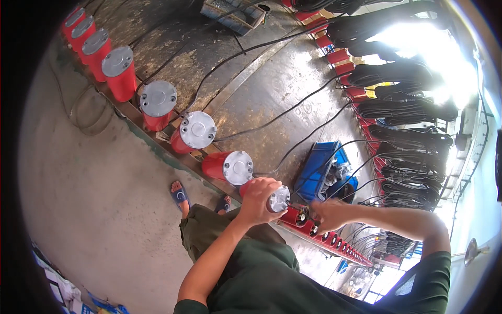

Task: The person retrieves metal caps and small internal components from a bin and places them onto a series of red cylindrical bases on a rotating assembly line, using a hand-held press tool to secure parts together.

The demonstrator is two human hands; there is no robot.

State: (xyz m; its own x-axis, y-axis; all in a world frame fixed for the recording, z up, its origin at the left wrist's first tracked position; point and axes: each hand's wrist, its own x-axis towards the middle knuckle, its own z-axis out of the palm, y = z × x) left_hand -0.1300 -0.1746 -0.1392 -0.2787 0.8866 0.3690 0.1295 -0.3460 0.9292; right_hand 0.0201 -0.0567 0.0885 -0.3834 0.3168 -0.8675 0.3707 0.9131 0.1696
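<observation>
Dark green short-sleeved shirt [261,269] right up under the lens. Just past that, got the left hand [260,203] curled around the side of a round silvery-grey metal cap [279,199] on a red cylindrical body [243,189], gripping pretty firmly by the look of it. Got the right hand [325,214] closed around what looks like a slim dark tool [297,206], aimed at the cap's right edge. Can't tell what kind exactly, or whether actually touching metal.

Seems to be the fastening step, going by the capped red cylinders [197,130] up the row to the left and the open-ended red cylinders [301,217] just to the right. Would say the next move calls for a steady left grip and a tool lined up square before any turning or pushing. Watch out for a slip toward those left fingers.

Position-wise: between both hands, facing up, touching the left one, with the right one just beyond the rim and only the tool reaching across.
</observation>
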